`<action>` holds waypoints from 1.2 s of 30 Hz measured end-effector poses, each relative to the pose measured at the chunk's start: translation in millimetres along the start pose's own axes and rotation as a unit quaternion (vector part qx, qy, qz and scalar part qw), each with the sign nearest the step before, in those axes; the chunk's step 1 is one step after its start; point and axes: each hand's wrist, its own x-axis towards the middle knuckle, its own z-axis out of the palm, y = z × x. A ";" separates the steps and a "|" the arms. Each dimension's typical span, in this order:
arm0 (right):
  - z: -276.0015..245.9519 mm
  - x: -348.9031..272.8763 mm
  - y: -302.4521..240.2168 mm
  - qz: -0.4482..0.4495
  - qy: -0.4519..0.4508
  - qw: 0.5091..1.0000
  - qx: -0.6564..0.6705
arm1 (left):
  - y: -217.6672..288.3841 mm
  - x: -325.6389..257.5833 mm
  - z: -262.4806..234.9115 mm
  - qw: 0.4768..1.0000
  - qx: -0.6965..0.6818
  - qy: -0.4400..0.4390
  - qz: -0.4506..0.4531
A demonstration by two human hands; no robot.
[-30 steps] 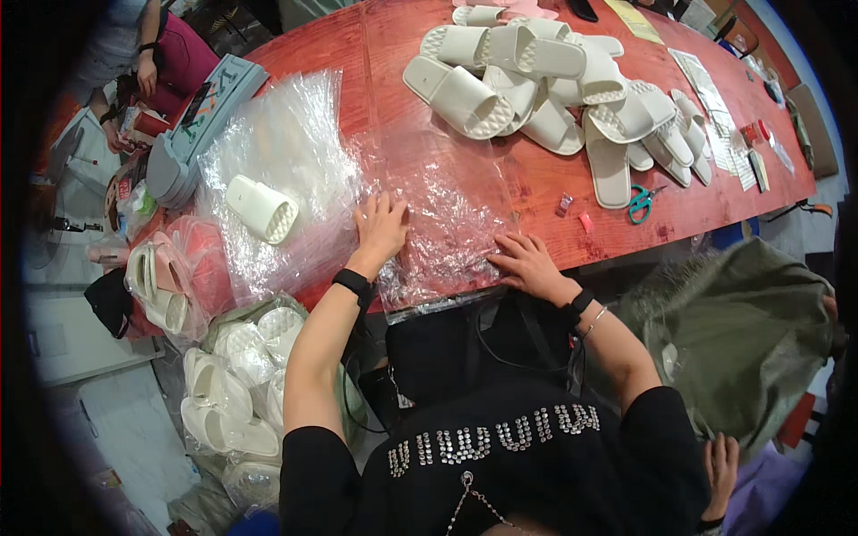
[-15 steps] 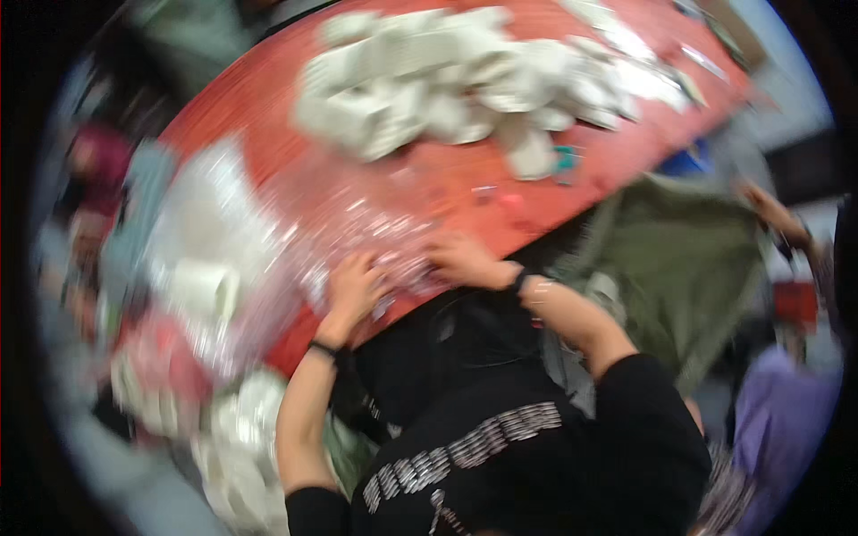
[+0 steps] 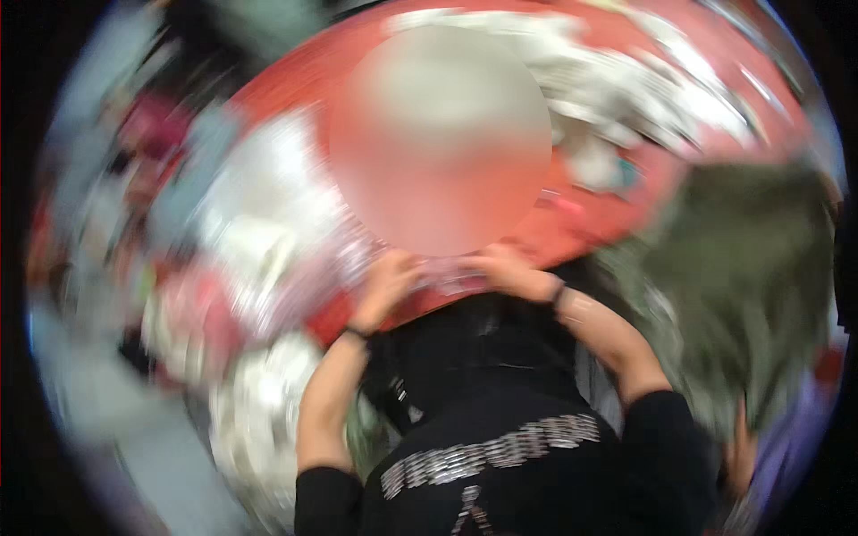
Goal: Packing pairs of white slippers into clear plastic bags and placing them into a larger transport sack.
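Note:
My left hand [image 3: 386,288] and my right hand [image 3: 513,272] are at the near edge of a red round table [image 3: 576,223]. A crinkled clear plastic bag [image 3: 454,279] stretches between them, its near edge pinched in the fingers of both hands. Motion smears the fingertips. Left of my left hand lies more clear plastic [image 3: 277,170] with a white piece [image 3: 255,246] on or in it. A hazy round patch covers the middle of the tabletop, hiding most of the bag. Beyond that patch, white curved pieces [image 3: 626,89] lie heaped.
Dark green cloth [image 3: 742,268] hangs at the right, with another person's hand [image 3: 738,456] below it. A small teal item [image 3: 628,172] is near the white heap. White bundles in plastic [image 3: 268,402] are low on the left.
The view has swung, so the table and its contents sit further right. Both hands keep hold of the plastic and have come slightly closer together. The green cloth has dropped lower and spread.

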 end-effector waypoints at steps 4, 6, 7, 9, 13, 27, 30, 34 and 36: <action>-26.6 -17.7 32.7 0.107 0.051 0.993 -0.015 | 17.9 5.9 29.3 0.991 0.025 0.080 0.099; -14.2 -6.1 21.4 0.091 0.037 0.994 0.052 | 10.4 -27.6 12.5 0.995 -0.023 0.090 0.038; -0.7 1.2 5.7 0.108 -0.033 0.992 0.048 | 8.4 -36.3 1.4 0.995 -0.072 0.065 0.012; 16.4 -5.8 -41.2 0.078 -0.170 0.978 -0.087 | 2.9 -67.1 -19.0 0.972 -0.215 -0.023 -0.088; 19.7 -12.4 -32.5 -0.145 -0.235 0.913 -0.299 | -9.9 -61.8 -39.7 0.954 -0.232 -0.142 -0.130; -14.3 7.6 45.7 -0.179 -0.044 0.930 -0.319 | 82.3 270.1 -102.7 0.973 -0.139 0.175 -0.052; -19.0 5.6 49.4 -0.178 -0.082 0.919 -0.342 | 91.6 307.3 -104.0 0.952 -0.229 0.185 -0.086; -20.2 7.3 43.9 -0.182 -0.073 0.924 -0.328 | 81.3 339.9 -98.8 0.933 -0.276 0.193 -0.123; -20.9 8.5 43.4 -0.194 -0.064 0.924 -0.324 | 84.4 342.3 -100.2 0.932 -0.263 0.201 -0.148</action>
